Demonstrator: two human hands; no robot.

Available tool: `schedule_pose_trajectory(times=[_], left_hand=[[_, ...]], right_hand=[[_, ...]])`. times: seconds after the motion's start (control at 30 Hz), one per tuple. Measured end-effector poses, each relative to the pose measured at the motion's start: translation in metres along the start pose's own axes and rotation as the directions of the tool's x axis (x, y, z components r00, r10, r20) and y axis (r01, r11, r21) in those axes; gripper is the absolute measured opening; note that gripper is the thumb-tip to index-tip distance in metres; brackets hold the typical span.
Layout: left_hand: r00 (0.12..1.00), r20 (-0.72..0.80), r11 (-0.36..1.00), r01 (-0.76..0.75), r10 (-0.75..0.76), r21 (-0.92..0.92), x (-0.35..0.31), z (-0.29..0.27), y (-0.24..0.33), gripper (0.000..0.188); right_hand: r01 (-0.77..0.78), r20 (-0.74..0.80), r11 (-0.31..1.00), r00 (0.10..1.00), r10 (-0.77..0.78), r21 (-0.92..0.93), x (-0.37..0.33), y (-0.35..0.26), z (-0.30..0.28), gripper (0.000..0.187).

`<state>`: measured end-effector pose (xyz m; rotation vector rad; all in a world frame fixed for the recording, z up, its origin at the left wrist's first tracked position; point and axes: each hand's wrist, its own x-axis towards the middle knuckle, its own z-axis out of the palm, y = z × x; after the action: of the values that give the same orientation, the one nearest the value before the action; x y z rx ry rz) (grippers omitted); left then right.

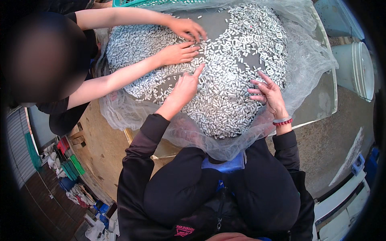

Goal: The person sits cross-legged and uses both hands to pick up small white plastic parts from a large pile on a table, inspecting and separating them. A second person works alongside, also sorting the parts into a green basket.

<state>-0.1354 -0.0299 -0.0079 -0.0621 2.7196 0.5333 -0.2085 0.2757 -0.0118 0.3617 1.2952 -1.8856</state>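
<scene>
A wide heap of small silvery pellet-shaped pieces (225, 114) spreads over a dark surface lined with sheer netting. My left hand (184, 89) is over the middle of the heap, its index finger stretched out to the pieces and the other fingers partly curled. No held piece shows in it. At the right side of the heap, my right hand (270, 95) has its fingers apart and nothing visible between them. Flat buckle-like frames (278, 47) with openings are mixed among the pellets, mostly toward the far right.
Across from my left arm, a co-worker's two hands (179, 53) rest on the heap. Crumpled netting (309, 60) rings the pieces. A teal basket (120, 3) is at the far edge, and a pale bucket (354, 72) stands at right.
</scene>
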Motion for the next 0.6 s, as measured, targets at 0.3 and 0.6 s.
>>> schedule_pose_trajectory(times=[0.3,0.6], left_hand=[[0.991,-0.007,0.981,-0.136,0.136,-0.137,-0.002,0.034,-0.010,0.033],[0.988,0.124,0.957,-0.055,0.094,-0.286,0.008,0.012,-0.025,0.018]], right_hand=[[0.316,-0.288,0.907,0.873,-0.392,-0.277,-0.011,-0.037,-0.063,0.044],[0.326,0.264,0.003,0.772,-0.579,-0.945,0.015,0.007,-0.059,0.052]])
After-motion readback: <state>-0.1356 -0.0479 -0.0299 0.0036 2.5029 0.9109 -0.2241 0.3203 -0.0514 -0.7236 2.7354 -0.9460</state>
